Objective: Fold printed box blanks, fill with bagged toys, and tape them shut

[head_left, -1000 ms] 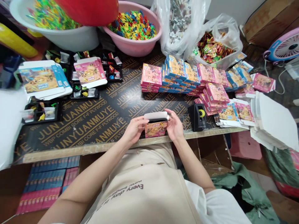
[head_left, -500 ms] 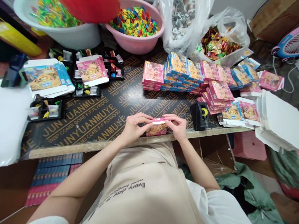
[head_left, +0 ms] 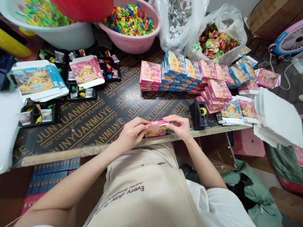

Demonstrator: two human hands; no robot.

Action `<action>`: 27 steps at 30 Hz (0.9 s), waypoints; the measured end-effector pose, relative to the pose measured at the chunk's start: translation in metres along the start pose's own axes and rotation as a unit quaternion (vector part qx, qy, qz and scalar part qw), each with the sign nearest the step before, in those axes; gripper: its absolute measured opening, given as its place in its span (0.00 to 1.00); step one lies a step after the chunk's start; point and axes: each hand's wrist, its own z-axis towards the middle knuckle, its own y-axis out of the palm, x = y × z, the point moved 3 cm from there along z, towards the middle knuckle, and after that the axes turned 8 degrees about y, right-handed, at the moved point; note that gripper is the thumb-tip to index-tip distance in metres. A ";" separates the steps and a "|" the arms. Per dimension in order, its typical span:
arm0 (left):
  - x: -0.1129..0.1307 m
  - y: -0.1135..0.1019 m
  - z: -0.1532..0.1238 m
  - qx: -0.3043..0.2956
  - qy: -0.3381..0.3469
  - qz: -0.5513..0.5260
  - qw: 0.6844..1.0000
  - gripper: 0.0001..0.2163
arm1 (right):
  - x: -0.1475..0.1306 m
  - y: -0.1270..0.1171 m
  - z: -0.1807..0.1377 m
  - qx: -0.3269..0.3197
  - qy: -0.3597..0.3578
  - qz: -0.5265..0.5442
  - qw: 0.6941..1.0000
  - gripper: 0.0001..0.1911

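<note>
A small pink printed cardboard box (head_left: 156,130) stands upright on the black plywood table (head_left: 94,126), close to its front edge. My left hand (head_left: 133,130) pinches the box at its upper left corner. On the other side, my right hand (head_left: 178,126) grips the upper right corner, its fingers lying along the top. The top of the box looks closed. Just right of my right hand is a black tape dispenser (head_left: 198,115) with a yellow core.
Stacked pink boxes (head_left: 151,74) and blue boxes (head_left: 175,64) fill the back right. Flat cartons (head_left: 35,78) and black trays (head_left: 39,115) of small toys lie left. Behind are a pink basin (head_left: 132,41), a pale basin (head_left: 71,36) and plastic bags (head_left: 177,28). A fan (head_left: 290,39) stands far right.
The view has shifted slightly, so the table's contents appear further left. My left fingers have drawn back toward the box's left corner; both hands still hold the box.
</note>
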 end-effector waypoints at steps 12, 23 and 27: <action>0.007 0.030 0.026 -0.022 0.097 0.105 0.989 0.10 | 0.011 -0.113 -0.070 0.409 -0.032 -0.206 0.888 0.09; -0.005 0.060 0.011 -0.049 0.141 0.126 0.981 0.17 | 0.035 -0.165 -0.071 0.348 0.048 -0.246 0.904 0.07; -0.003 0.057 0.014 -0.037 0.141 0.123 0.982 0.16 | 0.038 -0.154 -0.086 0.420 0.048 -0.178 0.889 0.07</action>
